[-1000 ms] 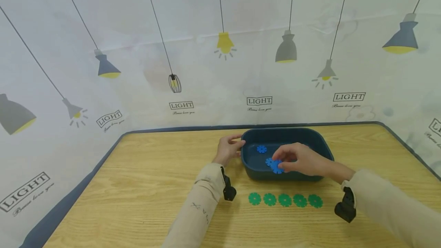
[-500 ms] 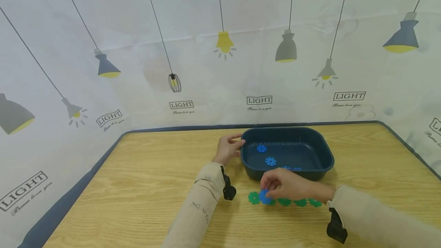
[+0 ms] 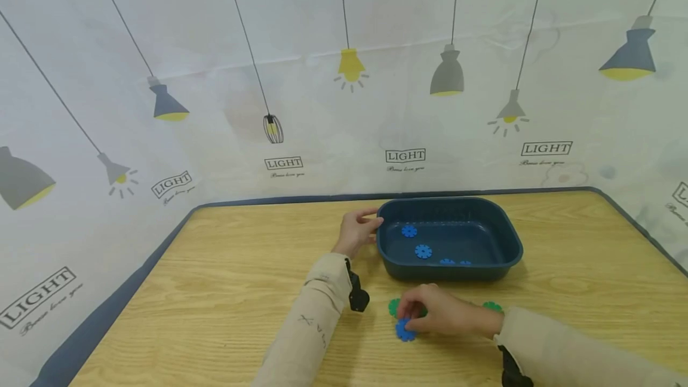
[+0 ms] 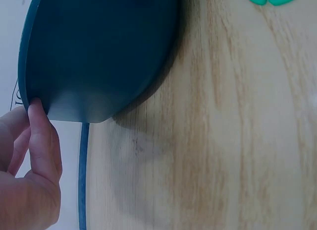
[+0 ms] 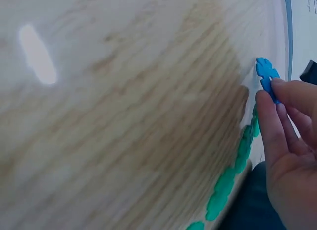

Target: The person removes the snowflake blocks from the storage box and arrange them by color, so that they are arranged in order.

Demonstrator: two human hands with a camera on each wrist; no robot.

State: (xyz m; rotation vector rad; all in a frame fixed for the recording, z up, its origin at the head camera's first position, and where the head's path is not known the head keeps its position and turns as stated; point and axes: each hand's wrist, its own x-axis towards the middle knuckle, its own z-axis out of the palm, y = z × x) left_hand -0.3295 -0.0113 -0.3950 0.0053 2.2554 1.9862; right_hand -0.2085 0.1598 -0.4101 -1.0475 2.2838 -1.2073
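The right hand (image 3: 439, 312) is pinching a blue disc (image 3: 405, 330) just on the near side of the green discs (image 3: 492, 305); the left hand (image 3: 355, 232) is gripping the left end of the tub (image 3: 451, 273).

The head camera is looking forward and down across the surface (image 3: 242, 291) at the backdrop (image 3: 322, 106). The left wrist camera is facing the tub (image 4: 94, 51) sideways, close up; the right one is viewing the blue disc (image 5: 266, 71) closely. All three are catching green discs (image 3: 493, 306).
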